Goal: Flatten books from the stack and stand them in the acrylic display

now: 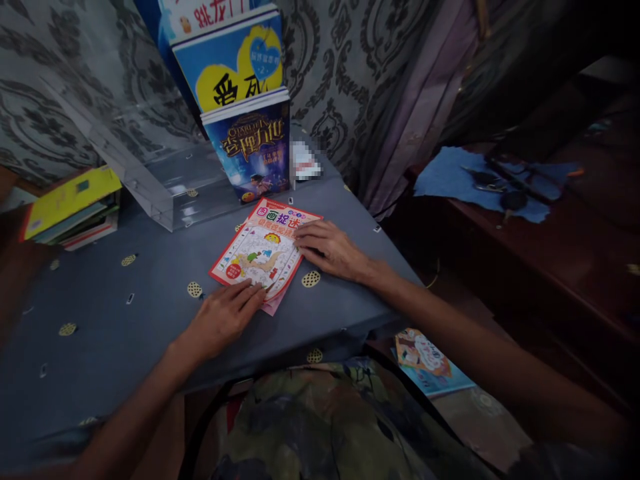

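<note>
On the table in front of me lies a thin picture-puzzle book (260,257) with a red border and cartoon drawings on its cover. It sits at a slant, and the edge of a pink sheet or second booklet (273,307) sticks out under its near corner. My left hand (225,317) rests at the near edge, fingers stretched out and their tips touching the cover. Along the right edge lies my right hand (333,250), its fingers extended flat on the cover. Both thumbs are mostly hidden.
Upright books, a dark blue one (253,150) foremost, stand behind the puzzle book. A clear plastic stand (150,193) is beside them. A yellow-topped book stack (75,203) lies left. Right are a blue cloth (450,180) with tools and, lower down, more picture books (433,363).
</note>
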Tool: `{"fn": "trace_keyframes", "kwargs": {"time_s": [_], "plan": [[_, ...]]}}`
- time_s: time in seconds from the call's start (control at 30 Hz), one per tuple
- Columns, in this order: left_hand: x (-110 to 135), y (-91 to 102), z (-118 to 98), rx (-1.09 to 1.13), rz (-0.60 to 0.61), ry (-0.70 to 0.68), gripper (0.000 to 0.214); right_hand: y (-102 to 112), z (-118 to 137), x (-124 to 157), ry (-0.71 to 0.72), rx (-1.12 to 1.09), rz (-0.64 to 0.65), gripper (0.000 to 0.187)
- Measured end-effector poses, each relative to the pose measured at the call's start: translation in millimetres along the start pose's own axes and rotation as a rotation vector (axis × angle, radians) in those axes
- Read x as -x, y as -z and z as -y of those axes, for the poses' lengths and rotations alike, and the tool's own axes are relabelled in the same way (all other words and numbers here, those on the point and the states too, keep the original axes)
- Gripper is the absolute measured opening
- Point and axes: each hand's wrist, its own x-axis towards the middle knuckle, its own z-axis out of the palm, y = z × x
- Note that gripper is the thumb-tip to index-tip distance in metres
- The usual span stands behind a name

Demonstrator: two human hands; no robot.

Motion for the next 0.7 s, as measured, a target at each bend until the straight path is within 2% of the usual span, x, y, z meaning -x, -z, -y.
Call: {"fn": "trace_keyframes", "kwargs": {"time_s": [0.17, 0.37, 0.5, 0.6, 0.7], "plan": [[-3, 2.1, -1, 0.113, -0.009, 0.049, 0.037, -4, 21, -1, 0.050, -0.046, 0.051, 0.025], [-8, 7.8, -6, 0.092, -0.094, 0.015, 0.029, -10, 62, -2, 0.162, -0.065, 0.142, 0.024], [-10, 15.3, 3, 0.271, -0.089, 0.062, 0.027, -12, 90, 0, 0.196, -0.067, 0.241, 0.024], [-17, 13.8, 23, 0.445, -0.099, 0.191, 0.032, -13, 105, 2, 0.242, -0.083, 0.304, 0.024], [-33, 3.8, 46, 0.447, -0.165, 0.446, 0.034, -12, 113, 5, 0.260, -0.120, 0.345, 0.024]]}}
